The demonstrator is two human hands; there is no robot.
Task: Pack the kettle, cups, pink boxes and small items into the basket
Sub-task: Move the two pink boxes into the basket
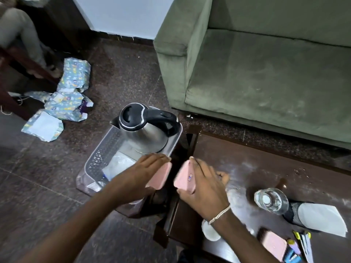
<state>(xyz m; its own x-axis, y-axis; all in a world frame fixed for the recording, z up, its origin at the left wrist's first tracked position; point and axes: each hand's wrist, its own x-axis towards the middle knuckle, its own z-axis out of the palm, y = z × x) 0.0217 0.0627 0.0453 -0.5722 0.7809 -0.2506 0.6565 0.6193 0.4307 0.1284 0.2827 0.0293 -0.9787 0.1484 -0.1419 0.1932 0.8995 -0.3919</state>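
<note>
Your left hand had its grip closed on one pink box over the basket rim, your right hand gripped another pink box beside it; the kettle stood inside the basket, beside the counter.

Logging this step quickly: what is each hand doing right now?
Left hand: closed on a pink box at the basket's near edge.
Right hand: closed on another pink box, over the table edge.
</note>
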